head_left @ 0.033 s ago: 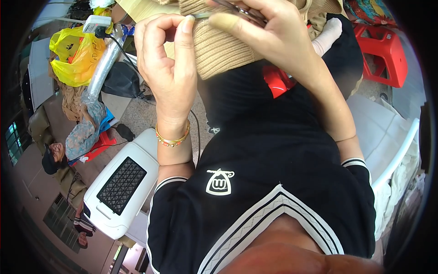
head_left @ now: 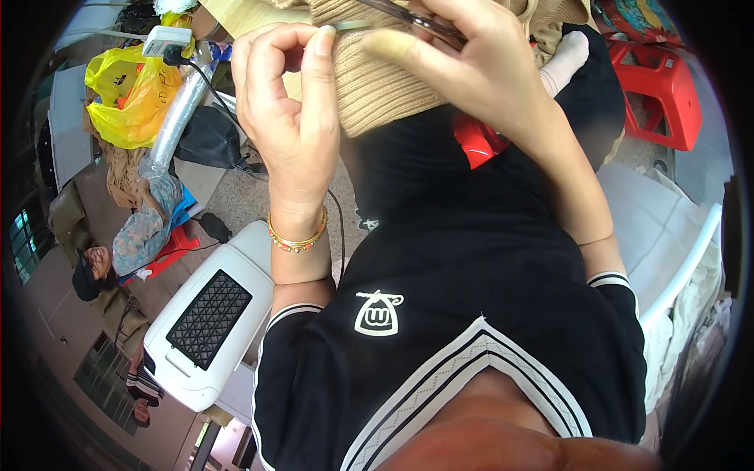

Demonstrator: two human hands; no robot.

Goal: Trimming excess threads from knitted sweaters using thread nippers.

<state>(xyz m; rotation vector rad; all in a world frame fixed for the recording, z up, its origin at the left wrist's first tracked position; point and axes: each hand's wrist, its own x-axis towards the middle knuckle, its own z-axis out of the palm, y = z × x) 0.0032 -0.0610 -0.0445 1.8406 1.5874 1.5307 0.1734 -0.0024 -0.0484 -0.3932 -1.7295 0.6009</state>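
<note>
A beige ribbed knit piece (head_left: 385, 94) lies over my lap at the top of the view. My left hand (head_left: 294, 110), with a bracelet at the wrist, pinches the end of a thin pale green strip (head_left: 353, 25) between thumb and forefinger, above the knit. To its right, my right hand (head_left: 487, 74) is wrapped round dark metal scissors (head_left: 420, 22), their blades angled up toward the top edge. The right thumb looks yellowish and somewhat blurred, close to the strip's other end. Fingers on the far side of the scissors are partly cut off by the frame.
A red plastic stool (head_left: 660, 98) stands at right, near a white tub (head_left: 667, 235). On the left are a yellow plastic bag (head_left: 129, 98), a power adapter (head_left: 166, 41) with a black cord, and a white appliance (head_left: 208, 318) with a black grille. Two people appear farther left.
The scissors and my right hand have shifted slightly to the right, away from the strip. My left hand stays in place.
</note>
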